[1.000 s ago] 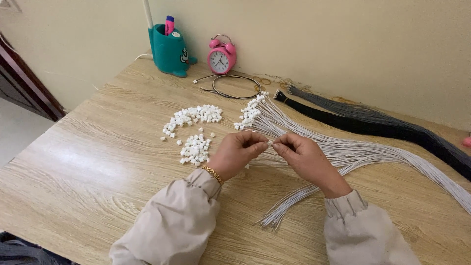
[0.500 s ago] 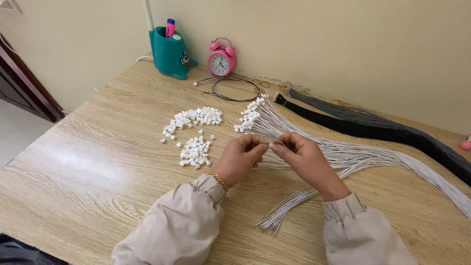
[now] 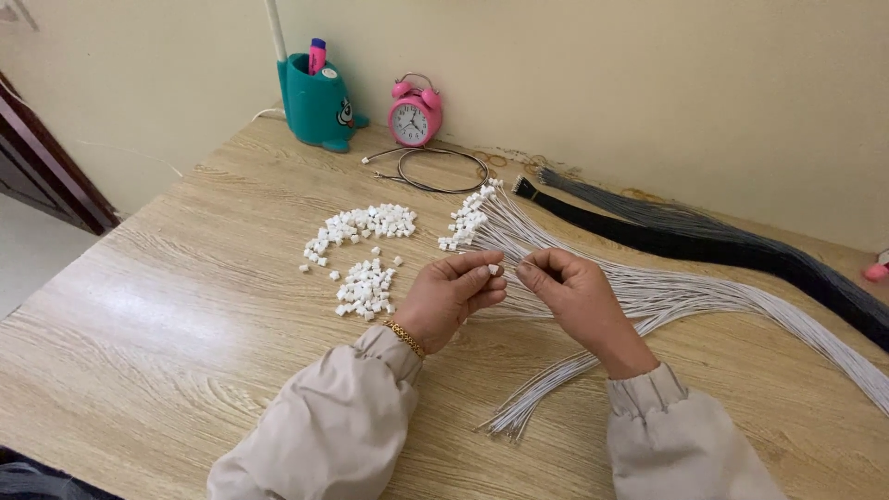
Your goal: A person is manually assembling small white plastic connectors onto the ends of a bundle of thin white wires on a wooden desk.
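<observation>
Hands are meeting over the middle of the wooden table [image 3: 167, 333], fingertips almost touching. Left hand [image 3: 451, 296] is pinching shut on a small white connector [image 3: 494, 269], thumb and forefinger closed around it, other fingers curled under. Right hand [image 3: 572, 292] is likewise pinched shut, thumb against forefinger, tips aiming at the connector; what it is gripping is too thin to make out, possibly a wire end, cannot tell. Both hands are hovering just above the white wire bundle [image 3: 704, 301], which is fanning out from a cluster of capped ends near the table centre and running off to the right edge. A second loose bunch of white wires [image 3: 546, 393] is lying under the right wrist, pointing toward the near edge. Two heaps of loose white connectors [image 3: 366, 285] are sitting just left of the left hand, well within reach. Farther back, black wire bundle [image 3: 722, 250] is lying along the wall beside a grey one. Coiled black cable [image 3: 443, 170], pink alarm clock [image 3: 414, 118] and teal pen holder [image 3: 317, 104] are standing at the far edge by the wall.
</observation>
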